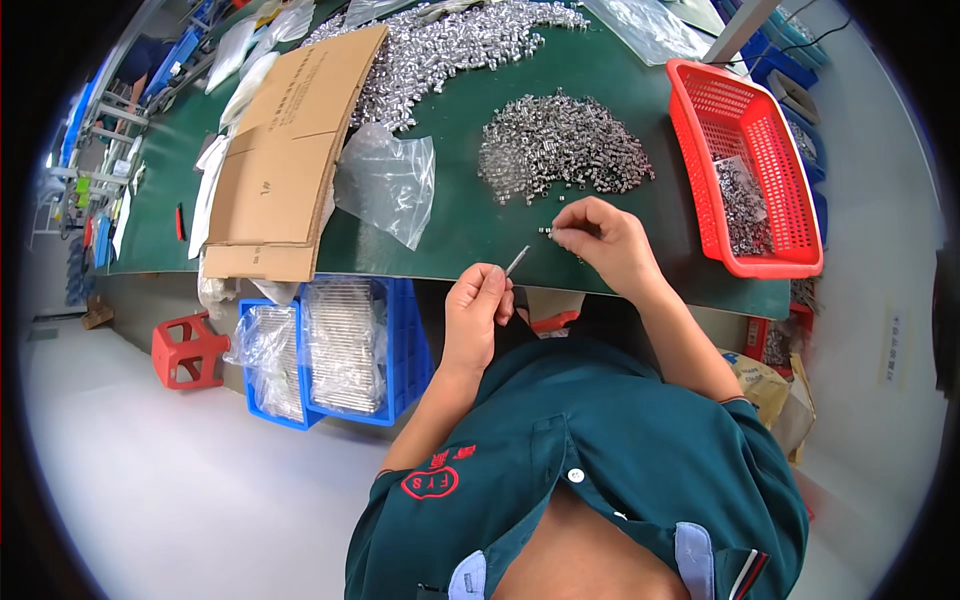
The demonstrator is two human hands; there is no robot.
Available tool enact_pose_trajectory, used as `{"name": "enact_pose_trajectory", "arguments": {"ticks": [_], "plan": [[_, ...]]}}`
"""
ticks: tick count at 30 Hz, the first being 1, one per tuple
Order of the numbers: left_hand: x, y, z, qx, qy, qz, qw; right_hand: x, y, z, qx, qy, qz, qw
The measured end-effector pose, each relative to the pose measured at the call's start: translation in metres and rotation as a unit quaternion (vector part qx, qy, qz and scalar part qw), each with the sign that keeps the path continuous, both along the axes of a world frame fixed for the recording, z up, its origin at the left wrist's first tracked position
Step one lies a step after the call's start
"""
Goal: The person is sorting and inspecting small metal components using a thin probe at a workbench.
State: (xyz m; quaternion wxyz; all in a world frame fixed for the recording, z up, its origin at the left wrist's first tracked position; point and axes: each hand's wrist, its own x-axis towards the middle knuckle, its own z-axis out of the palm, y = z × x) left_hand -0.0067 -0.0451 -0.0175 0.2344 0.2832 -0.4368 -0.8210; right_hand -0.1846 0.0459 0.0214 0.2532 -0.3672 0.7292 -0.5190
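In a closed fist, my left hand grips a thin grey metal rod, its free end pointing up and to the right. My right hand is pinched, with thumb and fingertips just above the green tabletop. A few tiny metal pieces lie right at those fingertips; whatever the pinch itself holds is too small to make out. Beyond my right hand spreads a heap of small, short metal sleeves. The two hands are apart, near the table's front edge.
A larger heap of shiny metal parts covers the back. A cardboard piece and a clear plastic bag lie left. At right stands a red basket with parts inside. Blue crates and a red stool are below.
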Motion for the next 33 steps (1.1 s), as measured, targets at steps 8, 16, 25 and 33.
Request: {"name": "enact_pose_trajectory", "arguments": {"ticks": [8, 16, 25, 33], "plan": [[-0.001, 0.006, 0.008, -0.063, -0.021, -0.042, 0.997, 0.007, 0.007, 0.006, -0.007, -0.155, 0.099, 0.983], [0.004, 0.006, 0.005, -0.132, -0.026, -0.05, 0.99, 0.013, 0.01, 0.015, -0.03, -0.063, 0.112, 0.991], [-0.003, 0.008, 0.019, -0.132, -0.015, -0.061, 0.989, 0.017, 0.017, 0.03, -0.011, 0.026, 0.095, 0.995], [-0.056, 0.013, 0.056, -0.151, 0.017, -0.147, 0.977, -0.023, 0.042, 0.069, -0.118, 0.224, 0.154, 0.955]]}}
